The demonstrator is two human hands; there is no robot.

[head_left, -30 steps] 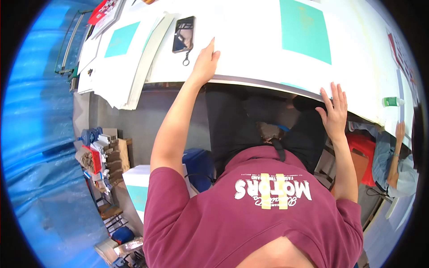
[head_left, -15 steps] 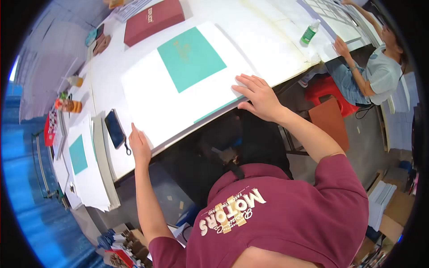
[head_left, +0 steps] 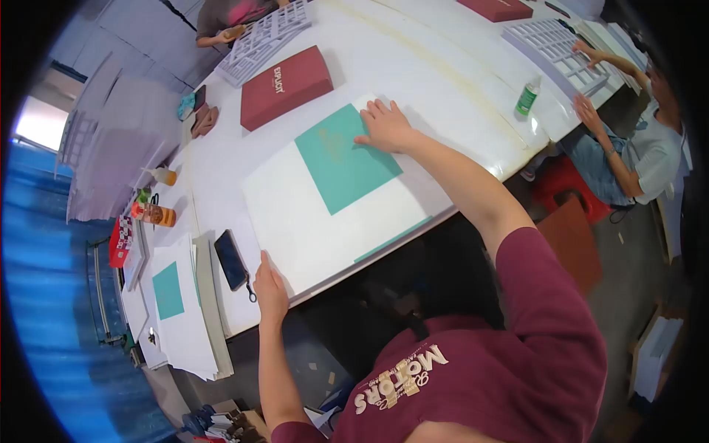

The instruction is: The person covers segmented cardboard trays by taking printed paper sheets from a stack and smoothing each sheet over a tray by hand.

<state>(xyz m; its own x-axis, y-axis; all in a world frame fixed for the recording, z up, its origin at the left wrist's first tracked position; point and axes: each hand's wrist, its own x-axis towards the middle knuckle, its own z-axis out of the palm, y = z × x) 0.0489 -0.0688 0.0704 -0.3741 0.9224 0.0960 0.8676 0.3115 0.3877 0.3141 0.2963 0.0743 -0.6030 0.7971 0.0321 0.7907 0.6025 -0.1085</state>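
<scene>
A large white sheet [head_left: 295, 247] with a teal rectangle [head_left: 344, 166] on it lies in front of me at the table's front edge. Faint lettering shows on the teal area. A narrow teal strip [head_left: 391, 240] runs along the sheet's near edge. My right hand [head_left: 385, 127] rests flat across the far side of the sheet, thumb over the teal rectangle, fingers spread. At the near left corner, my left hand [head_left: 271, 288] lies along the sheet's side with its fingers stretched out. Just left of it is a black phone [head_left: 230, 260] with a looped strap.
A maroon box [head_left: 286, 87] stands beyond the sheet. To the left are a stack of teal-marked sheets [head_left: 181, 325] and an orange-labelled bottle [head_left: 153, 214]. A green bottle [head_left: 527, 97] stands to the right. Two people handle white lattice panels [head_left: 557, 52] at the table.
My right hand has moved from the sheet's near right edge to its far side. My left hand stays at the left edge. The view has shifted, bringing more of the table's far side into sight.
</scene>
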